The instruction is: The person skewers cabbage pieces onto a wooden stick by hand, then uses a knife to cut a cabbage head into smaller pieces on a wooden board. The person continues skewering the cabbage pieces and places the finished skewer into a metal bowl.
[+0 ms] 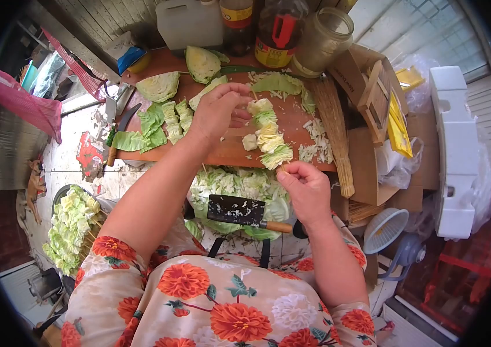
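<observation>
A skewer of cabbage pieces (269,136) lies slanted over the board, its thin stick showing past the top piece. My right hand (306,189) pinches the stick's lower end between thumb and fingers. Beside the upper end hovers my left hand (219,113), its fingers loosely bent and apart, with nothing seen in them. A single cabbage chunk (250,142) rests left of the skewer. Stacked cabbage pieces (172,122) sit left of my left hand, partly hidden by it. Below the board, a cleaver (236,209) lies across a heap of cut cabbage (239,182).
The orange-brown cutting board (222,151) holds cabbage wedges (158,87) and shreds (317,139). At left lies a knife (119,130) near a bowl of skewered cabbage (72,225). A straw whisk (333,136), cardboard box (367,173), jar (321,43) and jugs (190,26) surround the board.
</observation>
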Motion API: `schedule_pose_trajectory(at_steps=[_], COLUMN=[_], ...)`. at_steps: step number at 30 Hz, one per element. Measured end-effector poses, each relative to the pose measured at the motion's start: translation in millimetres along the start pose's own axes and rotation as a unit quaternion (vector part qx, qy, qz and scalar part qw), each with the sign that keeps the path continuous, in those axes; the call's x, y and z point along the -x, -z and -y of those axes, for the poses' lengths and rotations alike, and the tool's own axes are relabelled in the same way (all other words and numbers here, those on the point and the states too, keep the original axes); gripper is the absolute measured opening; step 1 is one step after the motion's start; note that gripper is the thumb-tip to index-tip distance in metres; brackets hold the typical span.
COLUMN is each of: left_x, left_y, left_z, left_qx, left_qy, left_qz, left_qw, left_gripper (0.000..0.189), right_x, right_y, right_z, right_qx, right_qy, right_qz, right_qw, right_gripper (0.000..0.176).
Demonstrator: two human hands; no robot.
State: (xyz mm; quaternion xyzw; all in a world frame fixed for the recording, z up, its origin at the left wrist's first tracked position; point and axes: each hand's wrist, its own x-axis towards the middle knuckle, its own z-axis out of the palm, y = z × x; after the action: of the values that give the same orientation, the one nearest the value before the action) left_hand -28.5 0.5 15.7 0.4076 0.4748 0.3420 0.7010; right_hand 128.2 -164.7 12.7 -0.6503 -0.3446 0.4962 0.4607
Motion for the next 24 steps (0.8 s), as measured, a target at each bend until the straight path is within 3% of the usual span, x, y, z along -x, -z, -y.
schedule_pose_trajectory(at_steps=[4,6,7,9,10,12,19,20,21,22,24], left_x=[-31.7,-47.9,-50.7,-51.2,-50.1,-45.9,-45.4,-47.0,-45.7,-46.1,-46.3], left_y=[10.0,14.7,12.5,5.0,4.1,-0.2,-7.8,-8.3,-10.0,-8.4,-1.5], left_z=[30.9,57.3,65.6,82.0,92.6,107.0,98.4,90.0,76.3,64.3,43.2], left_qx=[-0.099,-0.381,-0.382,-0.568,-0.569,-0.629,-0.629,-0.451,-0.248,-0.250,0.078], left_qy=[-0.021,-0.027,-0.027,0.064,0.065,-0.043,-0.034,0.050,0.131,0.129,0.085], left_qz=[-0.056,-0.014,-0.013,0.077,0.079,0.070,0.078,0.054,0.028,0.027,0.006], left_qw=[0.993,0.924,0.924,0.817,0.816,0.773,0.772,0.890,0.959,0.959,0.993], left_gripper=[0.026,0.029,0.029,0.032,0.032,0.032,0.032,0.031,0.031,0.031,0.030], right_x=[-0.5,-0.4,-0.2,0.1,0.2,0.5,5.4,6.7,8.0,9.1,11.0], right_y=[7.6,10.8,11.8,13.3,13.8,15.2,17.1,17.3,17.1,17.0,15.9], right_z=[-3.1,-3.4,-4.0,-5.1,-5.5,-5.7,-4.1,-3.7,-3.9,-4.0,-5.0], right_qx=[-0.059,-0.074,-0.079,-0.085,-0.077,-0.068,-0.027,-0.014,-0.016,-0.009,-0.003], right_qy=[0.002,-0.010,-0.011,-0.013,-0.007,-0.002,0.004,0.004,0.005,0.002,0.002], right_qz=[-0.029,-0.030,-0.031,-0.034,-0.036,-0.041,-0.026,-0.019,-0.018,-0.009,0.001], right_qw=[0.998,0.997,0.996,0.996,0.996,0.997,0.999,1.000,1.000,1.000,1.000], right_gripper=[0.009,0.009,0.010,0.010,0.010,0.010,0.010,0.010,0.010,0.010,0.010])
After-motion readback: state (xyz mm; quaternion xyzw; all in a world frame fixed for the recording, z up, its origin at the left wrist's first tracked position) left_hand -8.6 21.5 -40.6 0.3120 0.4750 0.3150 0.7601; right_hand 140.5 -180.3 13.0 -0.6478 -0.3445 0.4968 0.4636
